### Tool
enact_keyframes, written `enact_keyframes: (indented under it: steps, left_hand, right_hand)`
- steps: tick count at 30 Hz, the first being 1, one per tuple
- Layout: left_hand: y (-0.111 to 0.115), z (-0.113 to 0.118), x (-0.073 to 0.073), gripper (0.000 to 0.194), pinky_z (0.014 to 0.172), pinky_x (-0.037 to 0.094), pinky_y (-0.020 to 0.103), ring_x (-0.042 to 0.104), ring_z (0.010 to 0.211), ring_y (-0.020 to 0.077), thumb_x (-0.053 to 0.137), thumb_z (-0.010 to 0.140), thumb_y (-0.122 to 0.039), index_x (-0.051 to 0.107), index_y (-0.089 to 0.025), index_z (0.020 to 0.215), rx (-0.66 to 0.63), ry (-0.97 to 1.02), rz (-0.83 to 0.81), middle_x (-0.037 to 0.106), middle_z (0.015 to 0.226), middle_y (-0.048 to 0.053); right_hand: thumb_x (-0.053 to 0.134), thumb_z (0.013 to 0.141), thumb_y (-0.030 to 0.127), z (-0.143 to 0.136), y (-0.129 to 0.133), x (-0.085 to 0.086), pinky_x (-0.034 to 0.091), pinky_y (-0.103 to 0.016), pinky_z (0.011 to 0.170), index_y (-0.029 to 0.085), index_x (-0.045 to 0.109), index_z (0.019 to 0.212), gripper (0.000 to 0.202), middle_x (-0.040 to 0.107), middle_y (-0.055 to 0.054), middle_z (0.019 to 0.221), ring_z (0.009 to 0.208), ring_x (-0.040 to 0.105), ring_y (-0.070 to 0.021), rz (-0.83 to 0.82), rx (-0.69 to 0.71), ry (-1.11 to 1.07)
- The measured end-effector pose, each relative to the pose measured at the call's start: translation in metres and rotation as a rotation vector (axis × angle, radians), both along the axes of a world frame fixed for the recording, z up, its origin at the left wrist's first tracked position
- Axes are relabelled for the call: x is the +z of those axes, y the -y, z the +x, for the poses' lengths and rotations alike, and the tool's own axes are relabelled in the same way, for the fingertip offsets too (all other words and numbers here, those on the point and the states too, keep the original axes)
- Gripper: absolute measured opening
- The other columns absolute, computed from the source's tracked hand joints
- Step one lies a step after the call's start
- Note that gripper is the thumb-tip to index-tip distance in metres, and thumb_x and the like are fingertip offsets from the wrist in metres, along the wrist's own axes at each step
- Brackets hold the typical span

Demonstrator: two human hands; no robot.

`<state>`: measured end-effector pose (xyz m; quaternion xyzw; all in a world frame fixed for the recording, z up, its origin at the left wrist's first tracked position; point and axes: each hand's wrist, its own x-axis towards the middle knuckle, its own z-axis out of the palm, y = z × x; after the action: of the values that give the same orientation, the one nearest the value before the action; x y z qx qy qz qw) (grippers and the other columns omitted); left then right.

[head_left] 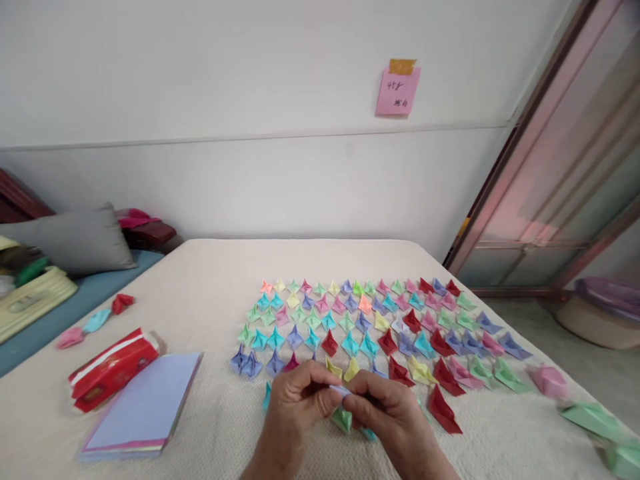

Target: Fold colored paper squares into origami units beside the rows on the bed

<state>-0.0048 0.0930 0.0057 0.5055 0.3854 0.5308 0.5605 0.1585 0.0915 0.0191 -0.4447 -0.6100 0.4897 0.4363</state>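
My left hand [303, 407] and my right hand [387, 413] meet low in the middle of the view. Both pinch a small folded piece of light purple paper [340, 391] between thumbs and forefingers; its full shape is hidden by the fingers. Just beyond and beneath them, folded paper boats [369, 344] in red, green, blue, yellow, pink and purple stand in several rows on the cream-covered table [210, 287]. A green folded boat [343, 420] shows below the hands, partly covered by them.
To the left lie a stack of coloured paper [145, 400], a red packet [113, 370] and small folded pieces [97, 321]. At the right edge are pink [549, 382] and green folded papers [593, 420]. A pink note [398, 92] is taped to the wall.
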Motion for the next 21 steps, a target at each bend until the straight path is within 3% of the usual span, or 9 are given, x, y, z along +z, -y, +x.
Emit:
enact_keyframes:
  steps: [7, 14, 21]
  left_hand:
    - [0.0, 0.001, 0.004, 0.017, 0.045, 0.034, 0.018, 0.04, 0.044, 0.0058, 0.078, 0.07, -0.029, 0.069, -0.016, 0.063, 0.108, 0.004, -0.015, 0.05, 0.048, -0.005]
    - [-0.006, 0.006, -0.012, 0.027, 0.044, 0.038, 0.021, 0.043, 0.042, 0.0087, 0.075, 0.07, -0.041, 0.07, -0.015, 0.074, 0.081, 0.001, -0.105, 0.05, 0.046, -0.004]
    - [0.003, 0.017, -0.008, 0.023, 0.048, 0.039, 0.021, 0.045, 0.048, 0.0101, 0.07, 0.075, -0.036, 0.062, -0.016, 0.065, 0.192, -0.013, -0.067, 0.049, 0.05, -0.004]
  right_hand:
    - [0.063, 0.079, 0.034, -0.007, 0.0, -0.006, 0.034, -0.023, 0.05, 0.018, 0.066, 0.063, 0.022, 0.054, 0.002, 0.055, 0.052, 0.044, -0.0114, 0.093, -0.021, 0.083]
    - [0.059, 0.082, 0.034, -0.014, 0.004, -0.012, 0.032, -0.023, 0.048, 0.019, 0.058, 0.061, 0.026, 0.05, 0.003, 0.053, 0.05, 0.043, -0.0121, 0.177, -0.195, 0.216]
    - [0.06, 0.082, 0.035, -0.019, 0.008, -0.026, 0.028, -0.025, 0.047, 0.022, 0.045, 0.054, 0.034, 0.043, 0.004, 0.049, 0.047, 0.037, -0.012, 0.271, -0.328, 0.295]
